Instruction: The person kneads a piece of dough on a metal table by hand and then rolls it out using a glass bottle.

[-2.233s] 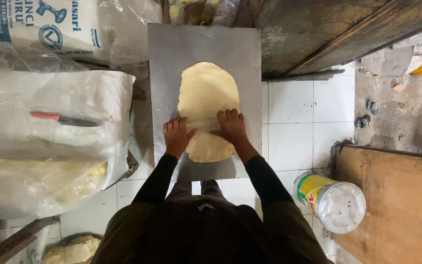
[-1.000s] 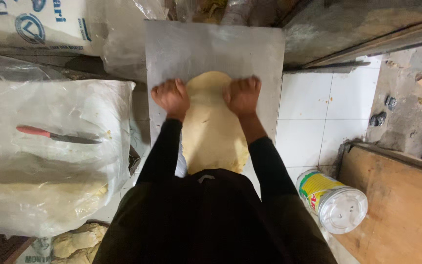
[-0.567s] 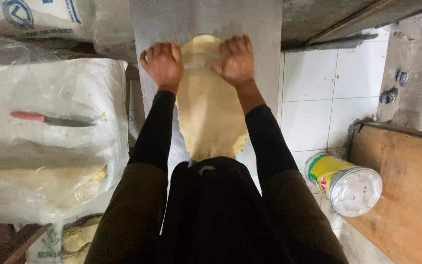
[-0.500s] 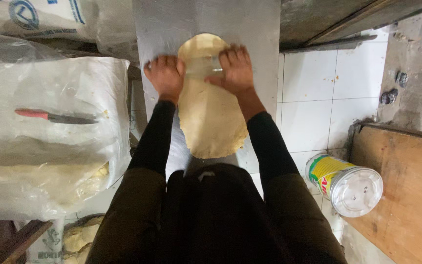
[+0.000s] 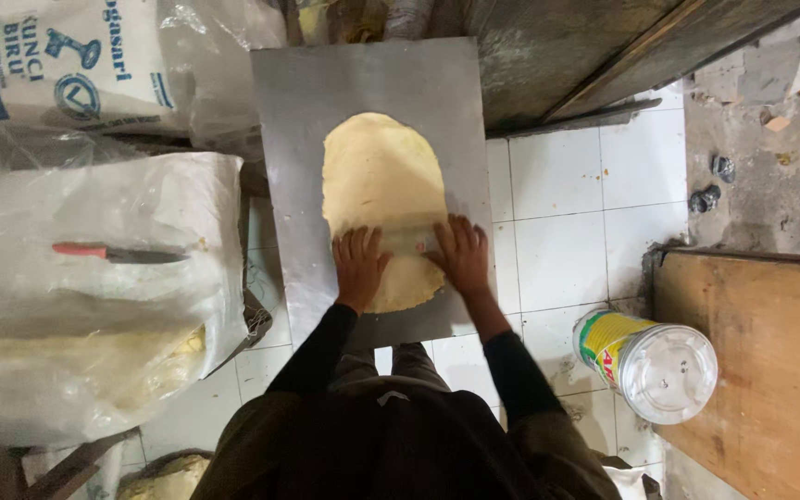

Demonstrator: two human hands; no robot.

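Observation:
A flat oval of pale yellow dough (image 5: 381, 176) lies on a grey metal sheet (image 5: 289, 139) set on the floor. My left hand (image 5: 360, 264) and my right hand (image 5: 463, 255) press down on the near end of the dough, fingers spread and pointing away from me. A clear roller (image 5: 411, 243) shows faintly between them, with its ends under my palms. Black sleeves cover both arms.
A red-handled knife (image 5: 118, 253) lies on a big plastic-wrapped bag (image 5: 94, 324) at the left. A white printed sack (image 5: 57, 56) stands behind it. A yellow can with a clear lid (image 5: 650, 361) lies on the white tiles at the right, next to a wooden board (image 5: 770, 370).
My hands pushed out to the far end of the dough, then drew back to its near end. The dough looks longer and flatter than at first.

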